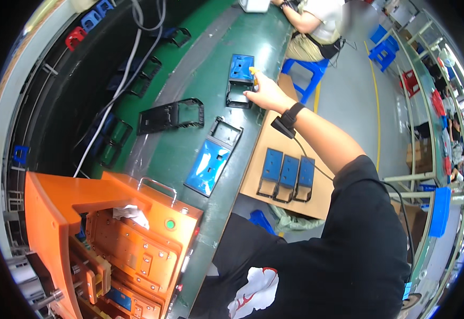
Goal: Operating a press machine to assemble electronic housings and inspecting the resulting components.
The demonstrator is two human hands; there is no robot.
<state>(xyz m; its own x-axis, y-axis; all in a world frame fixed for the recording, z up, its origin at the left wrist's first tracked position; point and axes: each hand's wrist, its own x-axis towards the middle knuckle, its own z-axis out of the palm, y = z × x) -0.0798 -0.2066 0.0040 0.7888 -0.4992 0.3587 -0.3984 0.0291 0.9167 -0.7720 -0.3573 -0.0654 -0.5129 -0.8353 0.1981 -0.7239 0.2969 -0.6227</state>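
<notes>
My right hand reaches across the green bench, fingers closed at the right edge of a black plastic frame with a blue panel. Something yellow shows at the fingertips; whether it is worn or held is unclear. A black band with a small box and cable is on that wrist. Nearer to me lies a similar frame with a shiny blue panel. To its left rests an all-black frame, its open end toward the right. My left hand is out of sight.
An orange machine fixture with a green button fills the lower left. Three blue-and-black frames lie on a cardboard sheet at the right. More frames lie on the green strip beyond. A person sits on a blue stool.
</notes>
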